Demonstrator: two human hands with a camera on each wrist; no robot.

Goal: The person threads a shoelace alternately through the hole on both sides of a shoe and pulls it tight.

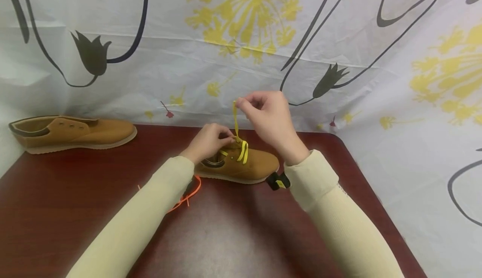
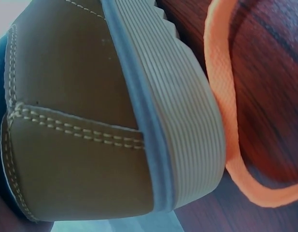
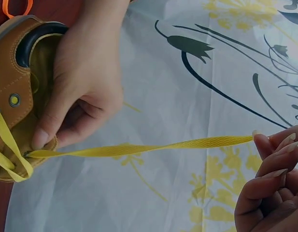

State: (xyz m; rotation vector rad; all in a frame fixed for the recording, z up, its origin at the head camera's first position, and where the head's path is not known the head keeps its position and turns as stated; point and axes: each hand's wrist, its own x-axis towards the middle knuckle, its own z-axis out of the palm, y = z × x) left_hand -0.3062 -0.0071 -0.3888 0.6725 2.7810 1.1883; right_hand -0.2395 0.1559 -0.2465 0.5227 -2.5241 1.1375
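A tan shoe (image 1: 260, 163) stands on the table, its toe to the right, with a yellow shoelace (image 1: 243, 152) threaded through some of its eyelets. My left hand (image 1: 208, 142) pinches the shoe's upper near the tongue between thumb and fingers, plainest in the right wrist view. Above the shoe, my right hand (image 1: 269, 121) pinches the end of the yellow lace, which runs taut from an eyelet up to the fingertips. In the left wrist view only the shoe's heel (image 2: 76, 164) and ribbed sole show; the left fingers are out of sight there.
A second tan shoe (image 1: 86, 133), without laces in its visible eyelets, stands at the table's back left. An orange shoelace (image 1: 193, 192) lies beside the left forearm, partly hidden by it. A patterned white cloth (image 1: 169, 73) hangs behind the dark red table (image 1: 86, 194).
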